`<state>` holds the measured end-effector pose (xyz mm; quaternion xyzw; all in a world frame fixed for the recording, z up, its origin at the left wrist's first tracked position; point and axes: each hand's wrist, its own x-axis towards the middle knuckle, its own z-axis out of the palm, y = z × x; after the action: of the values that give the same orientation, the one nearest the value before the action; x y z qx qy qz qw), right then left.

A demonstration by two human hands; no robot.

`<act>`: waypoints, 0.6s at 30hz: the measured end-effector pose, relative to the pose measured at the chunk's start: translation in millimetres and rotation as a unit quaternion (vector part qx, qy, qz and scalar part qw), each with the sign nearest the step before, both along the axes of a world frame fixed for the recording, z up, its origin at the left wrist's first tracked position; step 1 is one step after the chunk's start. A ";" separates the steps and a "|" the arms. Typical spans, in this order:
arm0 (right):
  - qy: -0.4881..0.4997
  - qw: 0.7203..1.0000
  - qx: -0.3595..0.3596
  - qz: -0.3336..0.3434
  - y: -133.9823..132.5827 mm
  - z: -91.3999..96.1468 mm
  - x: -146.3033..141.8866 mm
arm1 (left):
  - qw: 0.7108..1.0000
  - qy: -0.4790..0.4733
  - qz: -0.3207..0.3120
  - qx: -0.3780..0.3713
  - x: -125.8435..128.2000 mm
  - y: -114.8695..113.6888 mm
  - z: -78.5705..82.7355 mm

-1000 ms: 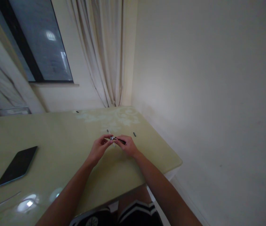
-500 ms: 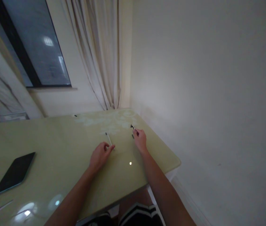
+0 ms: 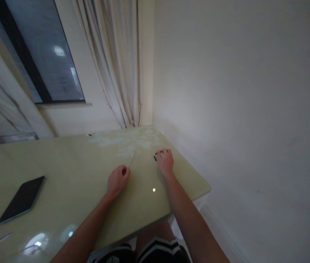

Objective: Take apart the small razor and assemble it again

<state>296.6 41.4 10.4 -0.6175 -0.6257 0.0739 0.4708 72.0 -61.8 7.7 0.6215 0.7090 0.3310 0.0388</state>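
Observation:
My left hand is closed in a pinch on a thin white stick, which points up and away over the table. Its far tip is too small to make out. Farther right, my right hand is low over the tabletop, fingers curved and apart. By its fingertips are small dark pieces, close together on the table; their kind is too small to tell. The fingers partly cover them.
The pale green glossy table meets the wall on the right. A dark flat tablet-like slab lies at left. A tiny black piece sits near the back edge. Curtains hang behind.
The white stick has swung from leaning left to leaning right in my left hand. My right hand has lowered a small dark item beside the other dark piece, and its fingers have spread.

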 end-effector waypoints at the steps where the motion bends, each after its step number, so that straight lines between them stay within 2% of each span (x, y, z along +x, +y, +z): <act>1: 0.033 0.998 0.017 0.046 -2.7 2.2 -5.8 | 0.999 -0.017 -0.011 0.035 4.0 0.1 1.9; 3: 0.106 0.981 0.018 0.161 -7.8 5.4 -19.9 | 0.993 -0.029 -0.059 0.101 16.6 0.6 7.0; 5: 0.190 0.948 -0.015 0.254 -9.9 6.6 -32.3 | 0.982 -0.013 -0.134 0.131 32.8 2.8 12.1; 7: 0.287 0.913 -0.049 0.285 -7.7 6.2 -37.2 | 0.971 0.007 -0.205 0.122 48.4 9.8 15.4; 9: 0.387 0.888 -0.042 0.244 -2.1 5.4 -33.0 | 0.966 0.007 -0.243 0.090 60.6 23.8 15.7; 11: 0.468 0.867 -0.006 0.171 4.4 5.2 -23.0 | 0.970 -0.016 -0.238 0.046 69.6 44.1 12.9; 14: 0.533 0.840 0.029 0.095 10.8 6.0 -9.5 | 0.985 -0.031 -0.167 -0.035 82.2 76.5 5.4; 18: 0.538 0.838 0.036 0.079 12.7 6.5 -6.0 | 0.992 -0.005 -0.099 -0.081 100.7 101.4 -2.4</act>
<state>290.6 54.0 16.9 -0.4116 -0.3226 0.4093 0.7476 172.7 39.6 5.3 0.6817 0.6681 0.2706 0.1253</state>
